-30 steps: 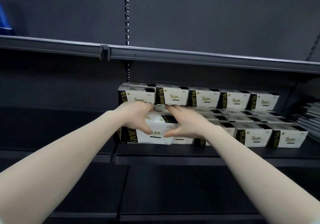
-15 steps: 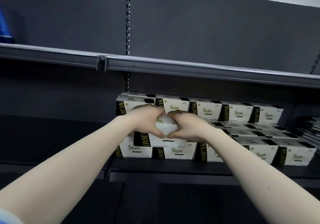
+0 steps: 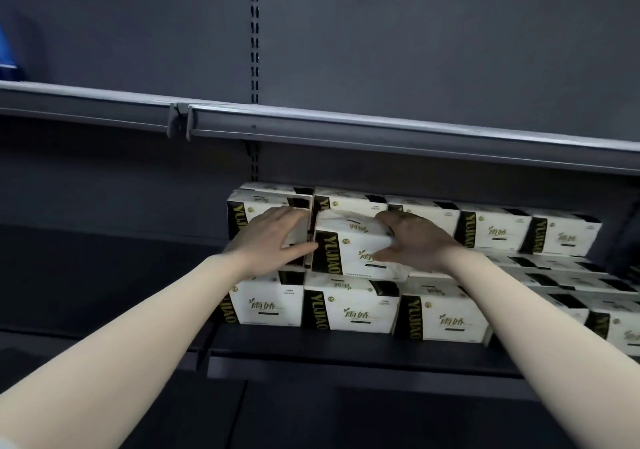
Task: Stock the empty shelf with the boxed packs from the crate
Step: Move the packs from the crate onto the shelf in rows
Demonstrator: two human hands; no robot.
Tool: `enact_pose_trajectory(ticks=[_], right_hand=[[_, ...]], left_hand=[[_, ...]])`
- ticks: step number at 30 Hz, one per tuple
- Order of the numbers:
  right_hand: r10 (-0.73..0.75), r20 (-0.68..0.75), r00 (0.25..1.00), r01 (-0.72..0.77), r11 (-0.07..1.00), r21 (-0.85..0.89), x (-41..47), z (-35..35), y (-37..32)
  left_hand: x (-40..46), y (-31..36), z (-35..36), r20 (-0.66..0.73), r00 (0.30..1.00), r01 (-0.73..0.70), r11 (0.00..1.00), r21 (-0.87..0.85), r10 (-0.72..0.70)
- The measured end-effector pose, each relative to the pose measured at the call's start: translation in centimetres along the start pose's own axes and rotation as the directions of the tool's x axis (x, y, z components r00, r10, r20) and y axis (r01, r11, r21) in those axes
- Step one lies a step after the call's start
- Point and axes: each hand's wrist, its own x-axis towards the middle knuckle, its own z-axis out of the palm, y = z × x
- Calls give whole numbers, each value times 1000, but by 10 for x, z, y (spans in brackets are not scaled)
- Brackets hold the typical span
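White boxed packs with black and gold ends fill the dark shelf (image 3: 346,350) in rows. My right hand (image 3: 415,244) grips one pack (image 3: 349,251) at its right end, fingers over the top and thumb on the front, holding it slightly tilted on the front bottom row (image 3: 353,313). My left hand (image 3: 268,237) lies with straight fingers over the neighbouring pack (image 3: 295,239) to the left, which it mostly hides; its thumb reaches to the held pack's left edge. Stacked packs (image 3: 495,228) stand behind. The crate is out of view.
An upper shelf edge (image 3: 381,133) runs across just above the packs, with a slotted upright (image 3: 254,32) on the back panel. A blue object (image 3: 7,57) sits on the upper shelf at far left. The shelf bay to the left is dark and bare.
My hands have lifted and spread apart. The pack they held together now sits as a second layer on the front row, and the view has moved closer to the shelf.
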Motion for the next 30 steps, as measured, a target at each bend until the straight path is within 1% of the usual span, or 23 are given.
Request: enact_pose_trajectory(ticks=[6,9,14,17,19,21,23,25,27,30], right_hand=[[-17,-15,1000,17,1000,-2,29,6,14],[-5,2,1000,5,999,37,43,9,20],[9,17,1000,-10,998,66,56,19,27],[7,-14,1000,-5,995,99,60,26,31],[-8,-59,998,12,997,77,63,29,36],[-32,-150,988,32,999,0,62,34,39],[-97,-313,945,67,992,-103,59,43,40],[-156,-435,887,87,981,-175,55,57,40],[-171,-503,847,86,978,-189,52,71,38],[-174,-559,810,84,980,-182,55,82,35]], left_hand=[[0,-30,29,12,994,110,991,-70,-110],[4,-43,41,7,988,156,985,-76,-156],[7,-51,55,36,979,201,979,-38,-200],[9,-55,66,11,980,201,979,-23,-201],[12,-57,70,2,976,216,976,15,-216],[15,-59,73,-8,975,222,974,41,-222],[16,-61,75,-12,974,224,973,53,-224],[16,-62,77,-29,975,222,973,58,-221],[17,-64,80,-49,975,221,973,58,-219],[18,-65,81,-62,972,231,971,53,-228]])
